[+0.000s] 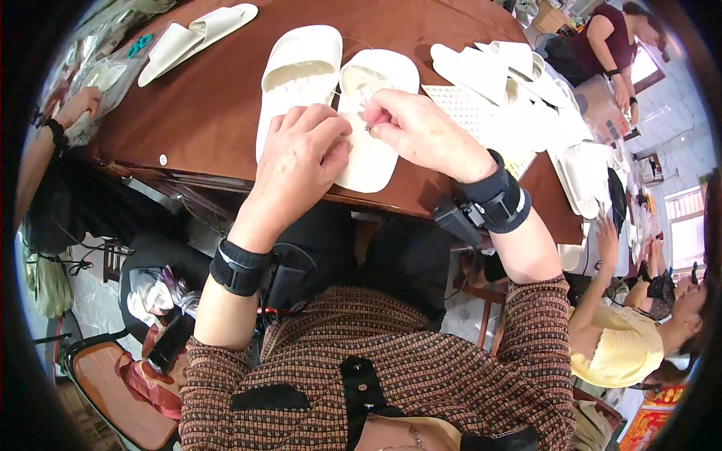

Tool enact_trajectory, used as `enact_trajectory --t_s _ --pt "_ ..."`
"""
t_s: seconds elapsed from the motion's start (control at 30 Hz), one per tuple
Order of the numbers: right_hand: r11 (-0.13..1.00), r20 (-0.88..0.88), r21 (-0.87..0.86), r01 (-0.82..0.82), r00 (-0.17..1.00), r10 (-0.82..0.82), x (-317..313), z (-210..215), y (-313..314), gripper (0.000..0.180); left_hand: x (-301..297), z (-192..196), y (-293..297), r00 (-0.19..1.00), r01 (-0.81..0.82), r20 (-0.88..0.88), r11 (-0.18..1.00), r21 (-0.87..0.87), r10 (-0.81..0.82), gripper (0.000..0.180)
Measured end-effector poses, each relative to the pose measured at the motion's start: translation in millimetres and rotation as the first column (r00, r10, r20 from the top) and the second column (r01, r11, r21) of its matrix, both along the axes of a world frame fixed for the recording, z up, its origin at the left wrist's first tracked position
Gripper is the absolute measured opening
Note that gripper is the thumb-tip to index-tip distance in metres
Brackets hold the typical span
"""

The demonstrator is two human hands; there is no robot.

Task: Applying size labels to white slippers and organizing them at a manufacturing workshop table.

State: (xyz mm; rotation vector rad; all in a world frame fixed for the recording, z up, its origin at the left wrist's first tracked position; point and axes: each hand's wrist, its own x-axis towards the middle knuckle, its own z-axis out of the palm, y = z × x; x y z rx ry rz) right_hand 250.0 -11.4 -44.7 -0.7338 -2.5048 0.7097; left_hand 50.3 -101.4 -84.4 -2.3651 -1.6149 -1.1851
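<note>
A pair of white slippers lies before me on the brown-covered table, toes away from me. My left hand (304, 146) rests at the inner edges of the left slipper (304, 46) and the right slipper (368, 171). Its fingers are curled in, and whatever they hold is hidden. Over the right slipper's insole, just below the strap, my right hand (425, 135) pinches a small dark piece (368, 128) between thumb and forefinger. That piece is too small to name. A thin dark line, like a thread or wire, curves near the two straps.
More white slippers (470, 71) pile up at the right, partly over a white sheet with rows of dots (455, 105). Another white pair (192, 37) lies far left. A co-worker's hand (79, 109) touches a plastic bag at left; other people sit along the right.
</note>
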Motion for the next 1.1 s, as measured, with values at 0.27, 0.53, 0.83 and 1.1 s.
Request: enact_trajectory --t_s 0.27,0.53,0.83,1.1 --pt "0.902 0.092 0.428 0.047 0.991 -0.096 -6.2 -11.9 -18.0 0.016 0.5 -2.1 2.4 1.000 -0.003 -0.003 0.999 0.042 0.003 0.015" --pt "0.831 0.114 0.556 0.023 0.988 -0.103 -8.1 -19.3 -17.5 0.012 0.0 -0.8 0.8 1.000 -0.002 0.001 1.000 0.020 0.002 0.015" --pt "0.954 -0.059 0.269 0.133 0.991 -0.121 5.6 -14.4 -20.3 0.013 -1.2 22.1 10.8 0.991 0.066 -0.106 0.990 -0.121 -0.079 0.012" --pt "0.955 -0.095 0.265 0.135 0.989 -0.113 8.9 -18.2 -20.1 0.013 8.7 36.8 29.9 0.889 0.151 -0.424 0.985 -0.086 -0.174 0.014"
